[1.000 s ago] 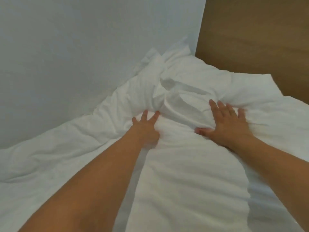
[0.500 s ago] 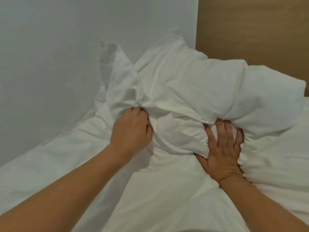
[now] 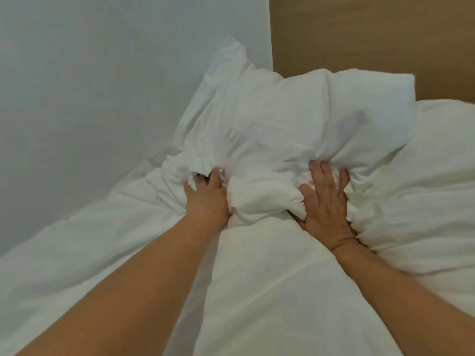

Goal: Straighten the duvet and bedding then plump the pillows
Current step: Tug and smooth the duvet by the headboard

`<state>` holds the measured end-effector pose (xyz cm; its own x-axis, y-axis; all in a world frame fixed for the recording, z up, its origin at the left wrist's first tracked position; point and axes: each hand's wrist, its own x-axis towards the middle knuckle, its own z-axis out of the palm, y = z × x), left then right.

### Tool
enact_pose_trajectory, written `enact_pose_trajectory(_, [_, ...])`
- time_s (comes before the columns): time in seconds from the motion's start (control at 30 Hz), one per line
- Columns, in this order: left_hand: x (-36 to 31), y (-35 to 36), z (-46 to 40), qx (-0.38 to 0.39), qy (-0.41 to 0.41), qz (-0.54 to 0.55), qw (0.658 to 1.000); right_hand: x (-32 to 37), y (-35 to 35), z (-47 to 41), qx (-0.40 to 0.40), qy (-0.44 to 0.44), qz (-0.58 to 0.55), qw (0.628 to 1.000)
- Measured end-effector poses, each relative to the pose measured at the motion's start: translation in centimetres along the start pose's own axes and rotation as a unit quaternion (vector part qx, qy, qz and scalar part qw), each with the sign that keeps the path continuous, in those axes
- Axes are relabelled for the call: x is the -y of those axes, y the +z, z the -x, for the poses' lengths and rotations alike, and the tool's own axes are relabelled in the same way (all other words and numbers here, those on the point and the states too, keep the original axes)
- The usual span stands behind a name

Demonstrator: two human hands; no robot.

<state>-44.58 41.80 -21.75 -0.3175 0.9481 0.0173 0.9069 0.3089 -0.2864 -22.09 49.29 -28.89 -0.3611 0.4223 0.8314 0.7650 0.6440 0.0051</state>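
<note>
left hand (image 3: 205, 199) bunching pillow (image 3: 277, 129) fabric, right hand (image 3: 325, 206) flat, fingers spread, pressing it

The white pillow (image 3: 295, 119) is crumpled and leans up in the bed corner, above the wrinkled white duvet (image 3: 270, 291).

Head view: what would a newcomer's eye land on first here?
Two bare hands dug into a white pillow at mid-frame: the left hand grips bunched fabric, the right hand presses in with fingers spread. Behind stand a pale wall at left and a wooden headboard at upper right.
</note>
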Motion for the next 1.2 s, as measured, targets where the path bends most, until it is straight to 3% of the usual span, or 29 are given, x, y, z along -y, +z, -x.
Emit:
enact_pose_trajectory(0.13, [2.0, -1.1, 6.0, 0.004, 0.049, -0.028, 0.998, 3.3, -4.0, 3.6, 0.007, 0.024, 0.000, 1.000])
enact_pose_trajectory(0.23, [5.8, -7.5, 8.1, -0.063, 0.021, -0.003, 0.998, 6.5, -10.8, 4.4, 0.109, 0.035, -0.067, 0.991])
enact_pose_trajectory(0.33, [7.4, -17.9, 4.5, -0.182, 0.008, 0.020, 0.983, 4.7, -17.8, -5.7, 0.138, 0.085, -0.103, 0.981])
enact_pose_trajectory(0.43, [7.2, -27.0, -1.6, -0.297, 0.005, 0.026, 0.954, -1.3, -19.7, -18.5, 0.185, 0.091, 0.035, 0.978])
enact_pose_trajectory(0.5, [5.4, -29.8, -5.5, -0.347, 0.020, 0.049, 0.936, -5.3, -17.6, -20.4, 0.172, 0.165, 0.087, 0.967])
enact_pose_trajectory(0.6, [0.4, -28.1, -11.8, -0.303, 0.076, 0.036, 0.949, -7.6, -10.5, -11.3, 0.163, 0.308, 0.110, 0.931])
enact_pose_trajectory(0.7, [-4.0, -18.2, -17.3, -0.101, 0.006, 0.052, 0.993, -9.4, -3.8, -4.6, 0.055, 0.299, 0.109, 0.946])
enact_pose_trajectory(0.77, [-7.0, -12.0, -19.8, -0.057, 0.025, -0.036, 0.997, -11.4, -1.0, -5.0, 0.013, 0.290, 0.077, 0.954])
enact_pose_trajectory(0.93, [-12.8, -10.4, -29.3, -0.133, 0.116, -0.212, 0.961, -15.7, 4.3, -4.9, 0.032, 0.266, 0.126, 0.955])
enact_pose_trajectory(1.1, [-13.4, -10.3, -29.5, -0.212, 0.270, -0.065, 0.937, -16.3, 4.4, -5.6, 0.033, 0.277, 0.082, 0.957])
enact_pose_trajectory(1.2, [-11.9, -12.6, -27.6, -0.226, 0.221, 0.024, 0.948, -16.6, 4.3, -5.4, 0.045, 0.305, 0.069, 0.949])
